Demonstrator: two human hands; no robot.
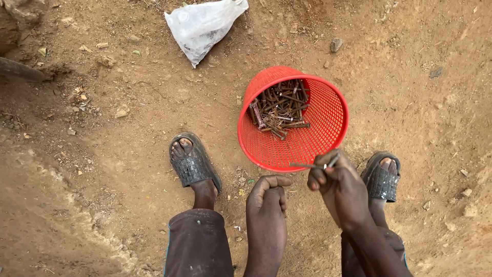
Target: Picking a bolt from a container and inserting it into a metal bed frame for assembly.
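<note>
The right hand (335, 179) is closed in a pinch grip on a thin, straight metal piece, apparently a nail (310, 165), held roughly level just above the near rim of the red basket (312, 138). The nail is slender and dull grey-brown, its left end projecting past the fingers and overlapping the basket's edge; its head and tip cannot be made out. The left hand (267, 197) hangs beside it, curled into a loose fist with the fingers folded under; whether anything lies inside the fist cannot be seen. The basket is a round plastic mesh type, tipped so that its open mouth faces the viewer, resting on bare reddish-brown earth between the two feet. At its bottom lies a heap of rusty nails (279, 109), dark brown, crossing one another at every angle; single pieces are hard to count. Each foot wears a dark slide sandal (192, 164), the right one partly covered by the right forearm. Both legs are cut off by the lower frame edge. A crumpled clear plastic bag (202, 25) lies on the ground well beyond the basket, its contents not discernible
</note>
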